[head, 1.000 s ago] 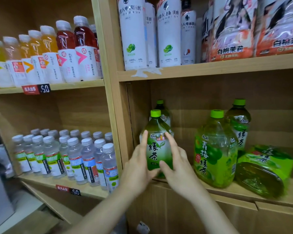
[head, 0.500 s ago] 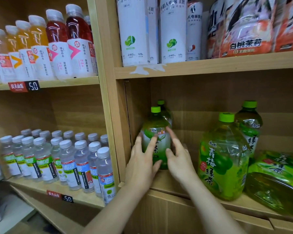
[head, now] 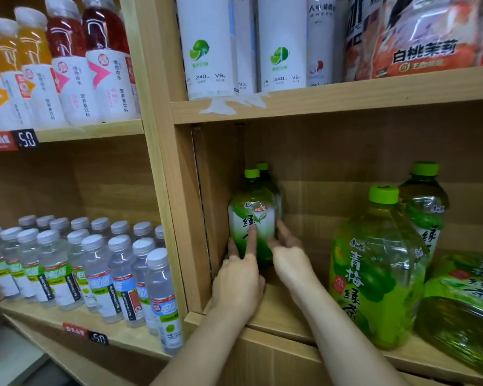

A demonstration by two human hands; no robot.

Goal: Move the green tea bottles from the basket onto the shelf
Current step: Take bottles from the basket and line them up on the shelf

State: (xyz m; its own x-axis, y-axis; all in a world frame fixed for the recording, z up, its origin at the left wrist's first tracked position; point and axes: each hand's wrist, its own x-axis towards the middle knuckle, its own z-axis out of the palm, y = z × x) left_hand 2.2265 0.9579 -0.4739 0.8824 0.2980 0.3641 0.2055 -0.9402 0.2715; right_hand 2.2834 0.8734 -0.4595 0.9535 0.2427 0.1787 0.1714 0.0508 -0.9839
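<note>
Both hands have pushed the green tea bottle (head: 253, 218) further back since a second ago, so it now stands deep in the left corner of the shelf (head: 285, 316), tight against a second green tea bottle (head: 264, 169) behind it, of which only the cap and shoulder show.

Far left, on the upper board, I count five juice bottles (head: 67, 71) in view, three orange and two red, with a price tag (head: 10, 140) clipped below them. Under those stands a crowd of small water bottles (head: 95, 274), about seventeen caps visible, though the back rows are hard to count.

Across the wooden upright (head: 162, 190), the left hand (head: 237, 285) rests open against the front bottle, forefinger stretched up its label and the thumb at its left side. The right hand (head: 290, 260) is also spread, fingers touching the bottle's right flank. Neither hand is wrapped around it.

Above them stand three white cans (head: 207, 45) with lime marks, and beside those a wrapped orange pack (head: 418, 37).

Further right on the same shelf as the hands, one big plum green tea bottle (head: 374, 274) stands at the front, another tall green tea bottle (head: 424, 201) just behind it, and a shrink-wrapped pack of green bottles (head: 463, 310) lies on its side at the far edge. How many bottles it holds I cannot tell.
</note>
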